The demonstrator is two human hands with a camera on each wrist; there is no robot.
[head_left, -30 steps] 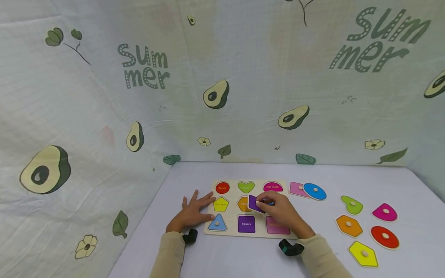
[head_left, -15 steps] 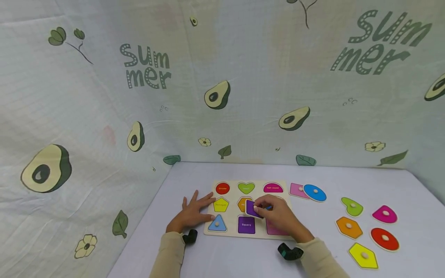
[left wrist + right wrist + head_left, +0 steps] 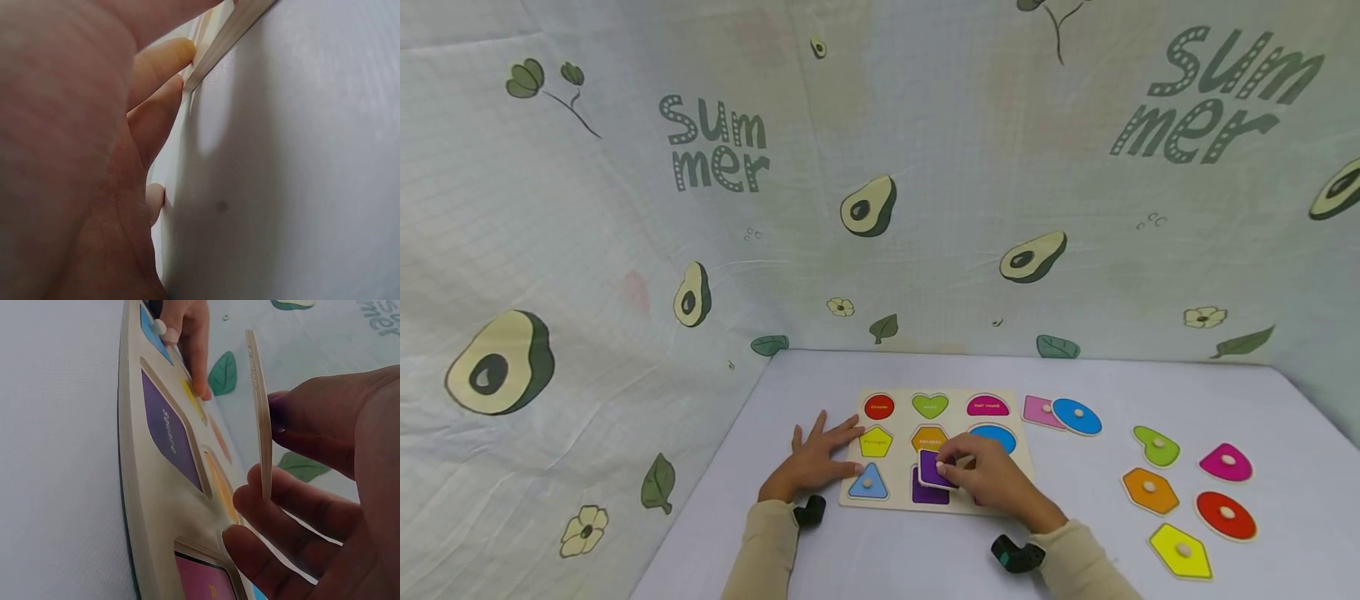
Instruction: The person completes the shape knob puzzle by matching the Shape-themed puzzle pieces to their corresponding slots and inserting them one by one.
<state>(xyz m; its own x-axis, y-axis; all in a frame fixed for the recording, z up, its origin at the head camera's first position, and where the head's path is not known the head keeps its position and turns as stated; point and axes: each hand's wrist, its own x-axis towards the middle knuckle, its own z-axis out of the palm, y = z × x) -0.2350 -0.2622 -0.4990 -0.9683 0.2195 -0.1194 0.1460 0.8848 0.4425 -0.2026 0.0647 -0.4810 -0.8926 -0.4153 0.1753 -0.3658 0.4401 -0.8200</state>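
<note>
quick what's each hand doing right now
Left hand: open, flat, touching the wooden puzzle board.
Right hand: pinching the purple square wooden piece.

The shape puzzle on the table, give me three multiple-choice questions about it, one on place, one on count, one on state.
1. Where is the purple square piece?
A. Above the board's square slot
B. Beside the loose red circle
C. Off the table

2. How many loose pieces lie right of the puzzle board?
A. Three
B. Seven
C. Ten

3. What is the left hand doing?
A. Pinching a piece
B. Resting flat at the board's left edge
C. Raised in the air

Answers: A, the right hand holds it over that slot; B, seven lie there; B, its fingers are spread flat.
</note>
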